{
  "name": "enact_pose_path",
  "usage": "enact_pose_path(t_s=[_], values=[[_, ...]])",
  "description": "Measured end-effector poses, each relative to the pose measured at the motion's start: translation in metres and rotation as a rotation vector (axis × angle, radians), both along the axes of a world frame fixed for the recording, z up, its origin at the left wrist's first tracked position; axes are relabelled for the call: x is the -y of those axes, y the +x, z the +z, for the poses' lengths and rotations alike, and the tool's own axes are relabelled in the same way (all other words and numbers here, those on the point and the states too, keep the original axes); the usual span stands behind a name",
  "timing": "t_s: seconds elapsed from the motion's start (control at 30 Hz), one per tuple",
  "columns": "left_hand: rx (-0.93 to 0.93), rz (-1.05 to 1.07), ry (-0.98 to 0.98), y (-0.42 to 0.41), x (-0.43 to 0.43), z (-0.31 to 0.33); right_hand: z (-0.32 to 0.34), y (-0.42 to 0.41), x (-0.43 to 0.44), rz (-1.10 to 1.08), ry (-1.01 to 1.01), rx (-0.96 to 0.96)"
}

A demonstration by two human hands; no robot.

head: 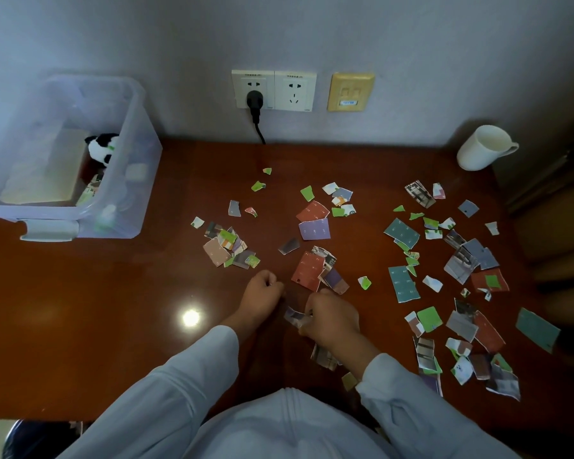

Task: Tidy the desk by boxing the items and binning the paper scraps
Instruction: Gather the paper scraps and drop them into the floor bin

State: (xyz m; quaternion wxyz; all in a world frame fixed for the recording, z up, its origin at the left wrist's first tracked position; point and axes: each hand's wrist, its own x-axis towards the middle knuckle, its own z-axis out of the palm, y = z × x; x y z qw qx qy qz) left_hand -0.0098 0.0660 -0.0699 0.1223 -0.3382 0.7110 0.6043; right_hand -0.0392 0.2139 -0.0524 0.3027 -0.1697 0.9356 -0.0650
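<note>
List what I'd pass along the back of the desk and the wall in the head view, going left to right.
clear storage box → black plug → empty socket → yellow wall plate → white mug

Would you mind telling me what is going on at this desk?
A person is gathering torn paper scraps off the desk. The right hand pinches a few pieces, while the left hand is curled close to the wood; whether it holds anything is unclear. Many scraps lie scattered, mostly to the right. The clear box at the back left holds a panda toy, and a white mug stands at the back right.
</note>
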Motion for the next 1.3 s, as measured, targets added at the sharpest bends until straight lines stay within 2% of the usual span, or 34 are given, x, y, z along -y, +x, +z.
enact_pose_path(t_s=[0.1, 0.23, 0.3, 0.4, 0.57, 0.77, 0.9, 1.0, 1.07, 1.17, 1.23, 1.3], values=[[0.033, 0.041, 0.077, -0.003, -0.004, 0.003, -0.003, 0.001, -0.001, -0.036, -0.023, 0.008], [0.079, -0.016, 0.103, -0.002, -0.009, 0.005, -0.004, 0.003, -0.005, -0.056, -0.080, 0.009], [0.086, -0.159, 0.014, 0.001, -0.008, 0.003, -0.002, 0.003, -0.007, -0.058, -0.097, 0.010], [0.112, -0.479, -0.225, 0.007, -0.006, 0.005, 0.000, 0.004, -0.011, -0.061, -0.108, 0.006], [0.090, -0.727, -0.473, 0.010, -0.007, 0.009, 0.000, 0.006, -0.012, -0.058, -0.127, -0.002], [0.141, -0.785, -0.517, 0.011, -0.004, 0.010, 0.001, 0.007, -0.010, -0.040, -0.141, 0.007], [0.137, -0.776, -0.436, 0.012, -0.003, 0.010, 0.001, 0.006, -0.008, 0.010, -0.129, -0.002], [0.104, -0.645, -0.323, 0.011, -0.005, 0.008, -0.003, 0.002, -0.013, -0.001, -0.191, 0.073], [0.059, -0.486, -0.245, 0.009, -0.006, 0.007, -0.005, 0.000, -0.016, -0.180, -0.403, 0.203], [0.018, -0.302, -0.062, 0.001, -0.009, 0.008, 0.005, -0.006, -0.016, -0.646, -0.765, 0.380], [0.019, -0.250, 0.078, -0.006, -0.015, 0.012, 0.013, -0.010, -0.015, -0.886, -0.895, 0.499], [0.018, -0.247, 0.171, -0.012, -0.023, 0.015, 0.015, -0.017, -0.017, -0.992, -0.937, 0.531]])
